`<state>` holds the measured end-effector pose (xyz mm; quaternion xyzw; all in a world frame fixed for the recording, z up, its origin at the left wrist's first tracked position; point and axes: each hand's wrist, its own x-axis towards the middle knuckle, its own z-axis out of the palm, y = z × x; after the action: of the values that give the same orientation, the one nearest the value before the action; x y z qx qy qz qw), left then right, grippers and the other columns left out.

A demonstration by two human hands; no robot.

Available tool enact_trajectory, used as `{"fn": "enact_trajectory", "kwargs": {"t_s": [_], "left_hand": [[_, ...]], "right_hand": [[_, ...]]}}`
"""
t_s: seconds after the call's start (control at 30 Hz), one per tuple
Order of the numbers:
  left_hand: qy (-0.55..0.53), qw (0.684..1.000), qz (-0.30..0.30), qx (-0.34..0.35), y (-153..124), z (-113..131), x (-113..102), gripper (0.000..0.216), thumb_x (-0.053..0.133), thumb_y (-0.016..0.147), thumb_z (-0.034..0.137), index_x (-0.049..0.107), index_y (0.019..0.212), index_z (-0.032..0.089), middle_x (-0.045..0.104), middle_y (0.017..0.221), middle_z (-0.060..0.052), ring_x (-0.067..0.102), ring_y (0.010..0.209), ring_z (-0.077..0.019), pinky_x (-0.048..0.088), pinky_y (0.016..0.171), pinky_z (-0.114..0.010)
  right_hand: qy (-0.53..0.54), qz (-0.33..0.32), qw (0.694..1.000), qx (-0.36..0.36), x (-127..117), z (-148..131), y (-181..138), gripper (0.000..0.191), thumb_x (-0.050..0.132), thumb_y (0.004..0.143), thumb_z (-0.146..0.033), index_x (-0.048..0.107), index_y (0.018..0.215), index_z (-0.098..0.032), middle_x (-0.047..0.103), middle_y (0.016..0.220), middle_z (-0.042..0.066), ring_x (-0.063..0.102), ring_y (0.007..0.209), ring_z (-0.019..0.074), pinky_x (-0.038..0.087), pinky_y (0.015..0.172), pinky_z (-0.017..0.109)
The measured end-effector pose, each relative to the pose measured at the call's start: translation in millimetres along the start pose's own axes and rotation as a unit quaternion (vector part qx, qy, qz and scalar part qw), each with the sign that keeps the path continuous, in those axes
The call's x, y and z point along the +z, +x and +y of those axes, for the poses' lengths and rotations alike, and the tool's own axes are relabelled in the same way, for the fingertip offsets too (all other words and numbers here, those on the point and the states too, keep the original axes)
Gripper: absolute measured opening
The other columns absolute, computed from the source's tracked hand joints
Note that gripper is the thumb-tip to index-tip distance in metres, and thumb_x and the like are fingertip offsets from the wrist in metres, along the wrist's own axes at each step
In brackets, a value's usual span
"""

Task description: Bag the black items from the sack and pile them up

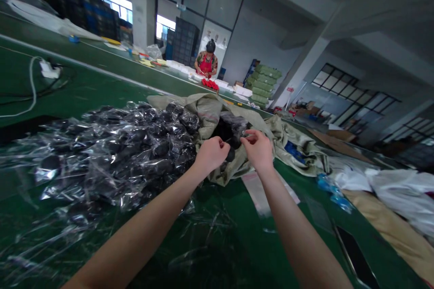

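My left hand (214, 153) is closed in a pinch on a small black round piece (230, 154), which pokes out past the fingertips. Just to its right, my right hand (258, 148) pinches what looks like the edge of a clear plastic bag (241, 134); its shape is hard to make out. Both hands are at the mouth of an olive woven sack (206, 107), where dark, plastic-wrapped things show inside. Left of the sack lies a big heap of black pieces in clear bags (135, 149).
Flat clear bags (259, 194) lie under my right forearm, and a phone (356, 257) is at lower right. Another sack (298, 146), blue plastic (334, 193) and white bags (389, 185) are to the right. A power strip (50, 70) sits left; a co-worker (206, 61) is across the table.
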<state>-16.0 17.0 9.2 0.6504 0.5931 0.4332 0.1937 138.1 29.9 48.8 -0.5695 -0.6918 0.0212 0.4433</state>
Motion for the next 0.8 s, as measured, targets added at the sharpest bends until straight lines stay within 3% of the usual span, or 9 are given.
{"fn": "enact_trajectory", "kwargs": {"t_s": [0.3,0.53,0.8], "left_hand": [[0.014,0.999,0.028,-0.018,3.6,-6.2,-5.6,0.021,0.048,0.085,0.029,0.065,0.079,0.019,0.071,0.079,-0.01,0.067,0.077,-0.0242,0.046,0.071,-0.031],[-0.016,0.998,0.05,-0.024,6.2,-11.4,2.0,0.022,0.047,0.085,0.031,0.063,0.074,0.02,0.07,0.076,-0.007,0.065,0.074,-0.0206,0.045,0.07,-0.029],[-0.073,0.994,0.078,0.004,10.2,-14.4,7.9,0.022,0.048,0.084,0.03,0.064,0.073,0.019,0.069,0.074,-0.005,0.062,0.07,-0.0172,0.044,0.069,-0.027]], "right_hand": [[0.017,-0.051,0.998,-0.024,6.2,-8.2,4.8,0.023,0.066,0.073,-0.027,0.066,0.095,-0.02,0.071,0.072,0.002,0.065,0.065,0.0189,0.05,0.071,0.034],[0.058,-0.082,0.993,-0.053,13.9,-2.9,13.5,0.024,0.065,0.072,-0.026,0.063,0.096,-0.02,0.069,0.071,0.0,0.063,0.066,0.0173,0.049,0.072,0.033],[0.112,-0.086,0.989,-0.039,15.2,0.8,14.1,0.022,0.066,0.071,-0.027,0.063,0.092,-0.019,0.068,0.069,0.0,0.059,0.061,0.0156,0.047,0.066,0.03]]}}
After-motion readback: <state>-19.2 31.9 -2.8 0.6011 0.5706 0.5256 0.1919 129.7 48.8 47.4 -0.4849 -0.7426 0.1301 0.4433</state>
